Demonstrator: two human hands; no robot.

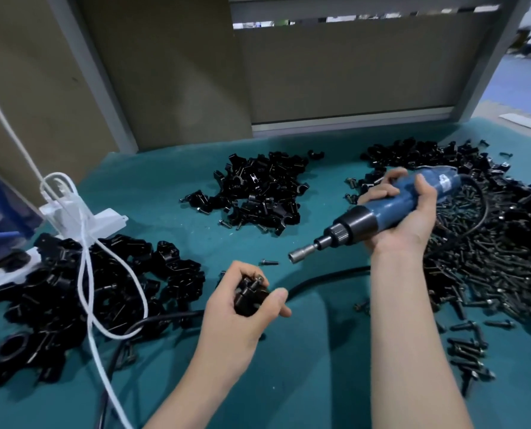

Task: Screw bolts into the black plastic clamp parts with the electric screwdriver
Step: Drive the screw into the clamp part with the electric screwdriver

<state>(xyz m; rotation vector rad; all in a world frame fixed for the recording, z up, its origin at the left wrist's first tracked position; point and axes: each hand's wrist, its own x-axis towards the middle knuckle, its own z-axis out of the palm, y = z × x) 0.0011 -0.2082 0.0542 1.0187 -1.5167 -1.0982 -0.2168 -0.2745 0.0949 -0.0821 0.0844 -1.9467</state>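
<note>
Clamp part (249, 298), black plastic, sits above the tabletop (304, 351) in the left hand (239, 311), whose fingers curl round it. At least one bolt (255, 281) stands up out of it. The right hand (412, 215) wraps its fingers round the blue electric screwdriver (391, 209), whose socket bit (302, 252) points down-left, apart from that bolt.

The step looks like bringing driver to bolt; next, the socket must seat squarely on the head.

Counted:
- one screwdriver
- one held part
- three heaps of clamp parts: left heap (72, 289), middle heap (258, 193), far-right heap (428, 156)
- one bolt pile (490, 274), beyond counting
- one lone bolt (269, 262) between the hands
</note>
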